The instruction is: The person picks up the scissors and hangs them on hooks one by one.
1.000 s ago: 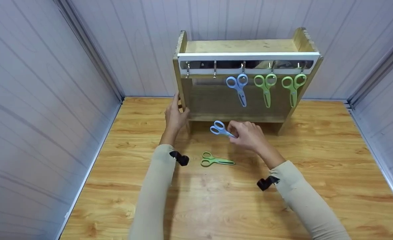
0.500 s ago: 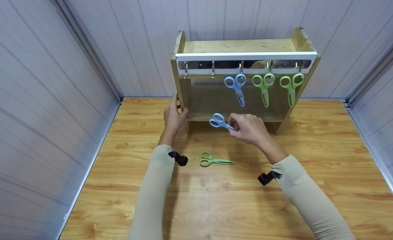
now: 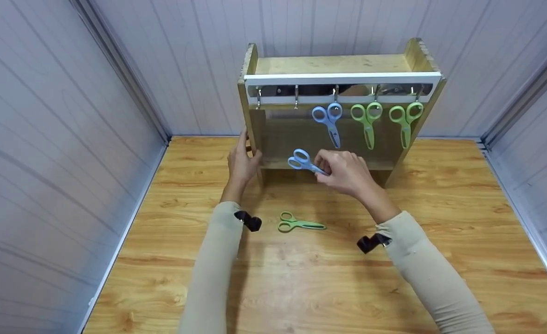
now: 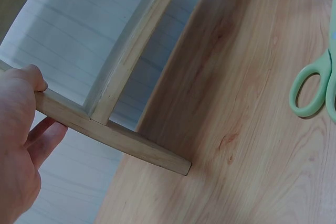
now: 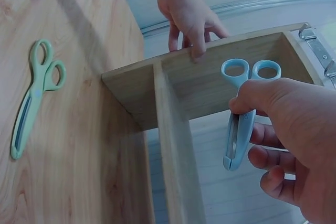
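Note:
My right hand (image 3: 345,172) pinches blue scissors (image 5: 240,121) by the blade end, in front of the wooden shelf (image 3: 324,163). The handle loops point left in the head view. My left hand (image 3: 241,162) grips the shelf's left side board (image 4: 113,136), thumb on one face and fingers on the other. Another pair of blue scissors (image 3: 331,124) hangs from the middle hook. Two pairs of green scissors, the inner green scissors (image 3: 369,124) and the outer green scissors (image 3: 406,124), hang to its right. Green scissors (image 3: 296,222) also lie on the wooden floor, loops to the left.
Along the shelf's upper front runs a white-edged metal hook rail (image 3: 319,90). Its left end hook (image 3: 259,98) and second hook (image 3: 296,97) carry nothing. Pale panel walls (image 3: 208,69) stand behind and at both sides of the wood-grain surface (image 3: 273,287).
My right hand has risen toward the shelf with the blue scissors, their loops now higher in the head view. My left hand stays on the side board. The hanging scissors keep their places.

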The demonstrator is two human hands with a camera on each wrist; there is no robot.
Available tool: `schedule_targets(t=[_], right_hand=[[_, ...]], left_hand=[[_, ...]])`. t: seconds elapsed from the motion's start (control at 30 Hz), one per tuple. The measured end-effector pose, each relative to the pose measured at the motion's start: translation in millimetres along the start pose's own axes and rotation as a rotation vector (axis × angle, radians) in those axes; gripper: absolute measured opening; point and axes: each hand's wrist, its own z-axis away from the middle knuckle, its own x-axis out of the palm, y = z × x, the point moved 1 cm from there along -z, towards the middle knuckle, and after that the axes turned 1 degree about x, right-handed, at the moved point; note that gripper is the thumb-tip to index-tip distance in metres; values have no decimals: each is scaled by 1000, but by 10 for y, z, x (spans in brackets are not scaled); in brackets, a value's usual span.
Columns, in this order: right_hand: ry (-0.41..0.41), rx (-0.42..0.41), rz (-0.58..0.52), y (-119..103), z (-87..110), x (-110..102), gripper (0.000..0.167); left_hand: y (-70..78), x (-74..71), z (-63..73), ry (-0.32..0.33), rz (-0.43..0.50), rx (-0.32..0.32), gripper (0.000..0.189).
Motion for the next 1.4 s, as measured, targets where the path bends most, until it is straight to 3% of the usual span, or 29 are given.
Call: schedule_targets(t=[0.8, 1.4], right_hand=[[95, -54, -2, -169, -135, -239, 19], [150, -101, -8, -345, -294, -444, 19]], left_hand=[[-3, -7, -14, 8, 2, 15, 77], [4, -1, -14, 3, -17, -13, 76]])
